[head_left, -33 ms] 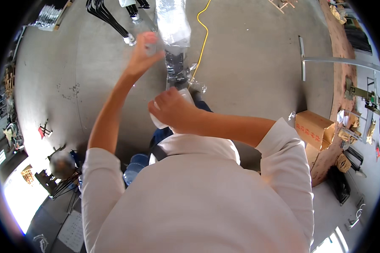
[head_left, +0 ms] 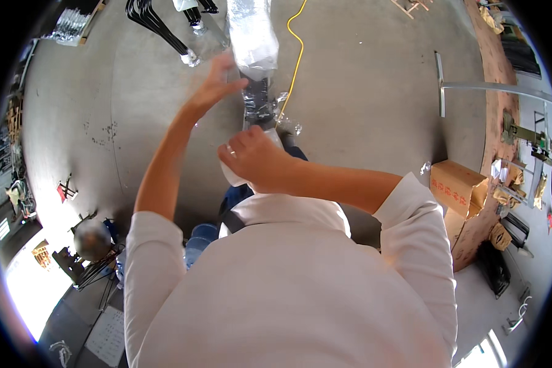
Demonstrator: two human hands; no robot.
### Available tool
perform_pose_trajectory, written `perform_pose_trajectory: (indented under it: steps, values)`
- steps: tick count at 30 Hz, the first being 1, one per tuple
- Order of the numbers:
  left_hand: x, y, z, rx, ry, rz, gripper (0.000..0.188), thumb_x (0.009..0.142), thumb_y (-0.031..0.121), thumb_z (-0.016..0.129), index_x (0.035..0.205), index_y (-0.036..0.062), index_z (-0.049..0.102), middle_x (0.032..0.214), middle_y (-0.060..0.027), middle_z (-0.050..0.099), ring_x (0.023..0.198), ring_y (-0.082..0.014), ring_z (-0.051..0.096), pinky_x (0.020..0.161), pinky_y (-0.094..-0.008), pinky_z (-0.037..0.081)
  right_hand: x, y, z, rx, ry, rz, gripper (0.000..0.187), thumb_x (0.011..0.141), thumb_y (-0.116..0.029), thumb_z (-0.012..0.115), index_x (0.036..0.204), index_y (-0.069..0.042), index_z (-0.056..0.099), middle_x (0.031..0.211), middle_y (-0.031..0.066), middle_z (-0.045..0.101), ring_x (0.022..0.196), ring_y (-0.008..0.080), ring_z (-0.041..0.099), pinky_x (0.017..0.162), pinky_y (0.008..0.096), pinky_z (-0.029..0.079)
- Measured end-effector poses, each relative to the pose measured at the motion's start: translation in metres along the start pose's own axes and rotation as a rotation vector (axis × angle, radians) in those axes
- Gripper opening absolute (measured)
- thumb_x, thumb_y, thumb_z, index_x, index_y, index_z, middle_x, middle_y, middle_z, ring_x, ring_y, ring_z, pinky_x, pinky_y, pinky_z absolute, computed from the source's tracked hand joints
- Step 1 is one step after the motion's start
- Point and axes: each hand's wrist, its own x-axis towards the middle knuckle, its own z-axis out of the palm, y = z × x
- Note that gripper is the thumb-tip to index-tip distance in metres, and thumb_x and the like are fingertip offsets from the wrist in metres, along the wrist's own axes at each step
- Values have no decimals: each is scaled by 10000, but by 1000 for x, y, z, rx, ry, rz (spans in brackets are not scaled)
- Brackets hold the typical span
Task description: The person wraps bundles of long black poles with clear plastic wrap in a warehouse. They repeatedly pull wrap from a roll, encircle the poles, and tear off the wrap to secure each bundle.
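Note:
My right hand (head_left: 260, 161) is closed around a whitish, translucent roll-like thing (head_left: 232, 175) held close to my body. Its exact kind is hard to make out. Farther forward and to the left, my left hand (head_left: 218, 86) has thumb and fingers apart, somewhat blurred, with nothing visible in it. It is beside a long bundle (head_left: 253, 37) wrapped in clear plastic. The bundle's near part is a dark, shiny wrapped length (head_left: 256, 98), which runs toward my right hand. Scraps of clear film (head_left: 293, 127) lie to its right.
A yellow cable (head_left: 298, 46) snakes along the floor right of the bundle. Black bent tubes (head_left: 156, 30) lie at the far left. A grey metal T-shaped frame (head_left: 441, 86) and an open cardboard box (head_left: 457, 187) are on the right. Blue water bottles (head_left: 199, 239) stand near my left side.
My left hand has moved slightly right and nearer, toward the wrapped bundle. My right hand keeps its hold, nearly still.

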Motion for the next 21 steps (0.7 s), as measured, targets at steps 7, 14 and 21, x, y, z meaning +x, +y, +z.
perform_pose_trajectory:
  steps: [7, 14, 21]
  values:
    - [-16, -15, 26, -492, -385, -266, 643, 672, 345, 717, 1146, -11, 468, 1070, -82, 537, 997, -170, 480, 872, -296, 368, -42, 94, -45, 877, 103, 783, 582, 493, -237, 763, 973, -27, 509, 927, 123, 586, 864, 236, 580, 735, 339, 458]
    - [-55, 14, 41, -512, -300, -303, 811, 593, 338, 775, 1209, -14, 383, 1152, -107, 460, 1096, -217, 411, 926, -329, 329, -22, 166, 141, 1673, 34, 728, 513, 639, -227, 679, 1076, -22, 504, 979, 85, 582, 741, 182, 588, 686, 277, 469]
    - [-74, 11, 5, 220, -285, -426, 625, 574, 203, 775, 1109, 29, 503, 1029, -60, 564, 969, -163, 509, 841, -287, 406, 29, 86, 146, 2036, -249, 555, 380, 794, -238, 535, 1113, -33, 504, 1061, 58, 560, 883, 144, 558, 756, 285, 454]
